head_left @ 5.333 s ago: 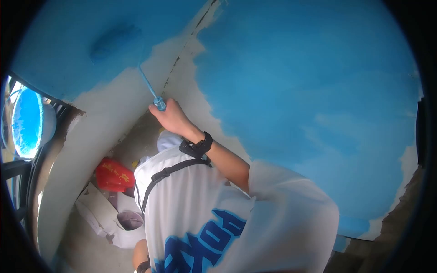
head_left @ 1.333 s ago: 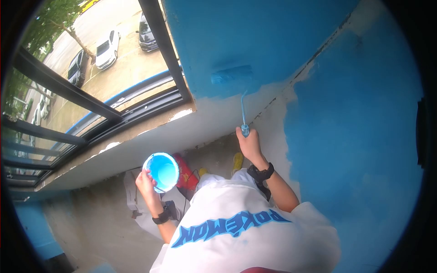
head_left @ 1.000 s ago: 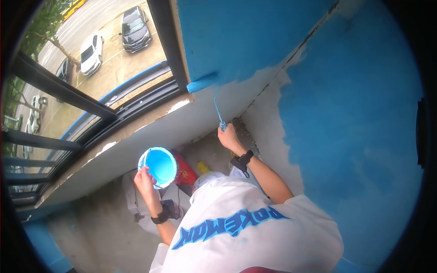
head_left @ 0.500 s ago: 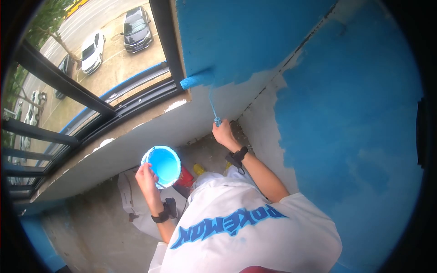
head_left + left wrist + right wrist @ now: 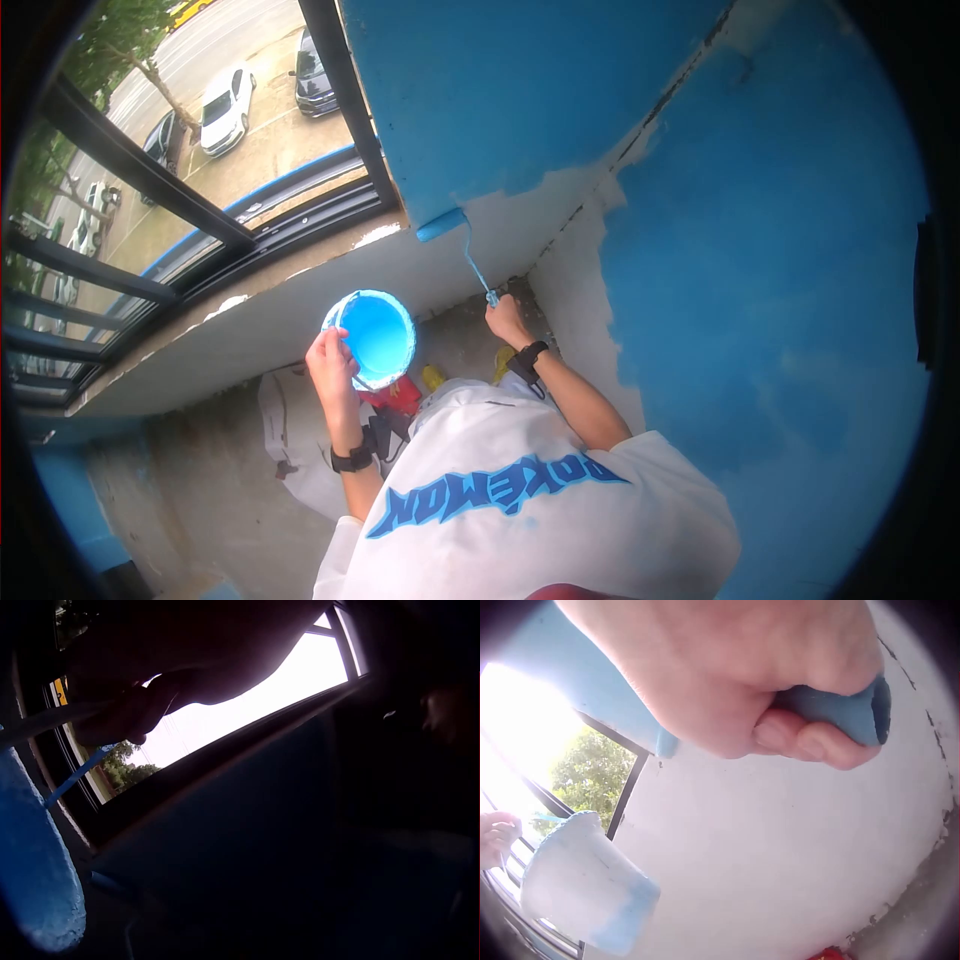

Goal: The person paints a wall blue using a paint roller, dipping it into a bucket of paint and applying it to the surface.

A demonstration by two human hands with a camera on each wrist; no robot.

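Observation:
My left hand (image 5: 333, 362) grips the wire handle of a white paint bucket (image 5: 585, 889), which hangs tilted, its mouth toward the head camera. Bright blue paint (image 5: 380, 338) coats its inside, and the rim is crusted. In the right wrist view, my right hand (image 5: 757, 667) has its fingers curled round the blue handle (image 5: 847, 712) of a paint roller. The roller's sleeve (image 5: 441, 226) lies on the wall at the lower border of the blue paint, close to the window corner. A thin bent frame (image 5: 470, 255) joins sleeve and handle. The left wrist view is mostly dark.
A dark-framed window (image 5: 250, 245) with a chipped sill (image 5: 378, 234) stands at left. Below runs bare white wall (image 5: 290, 320). Another blue-painted wall (image 5: 740, 300) is on the right. A red bag (image 5: 398, 396) and a white bag-like thing (image 5: 300, 440) lie on the floor (image 5: 200, 470).
The roller went from mid-wall left to the window corner, then down to the paint's lower border. The bucket, earlier out of my left hand by the window, is now held and slightly higher.

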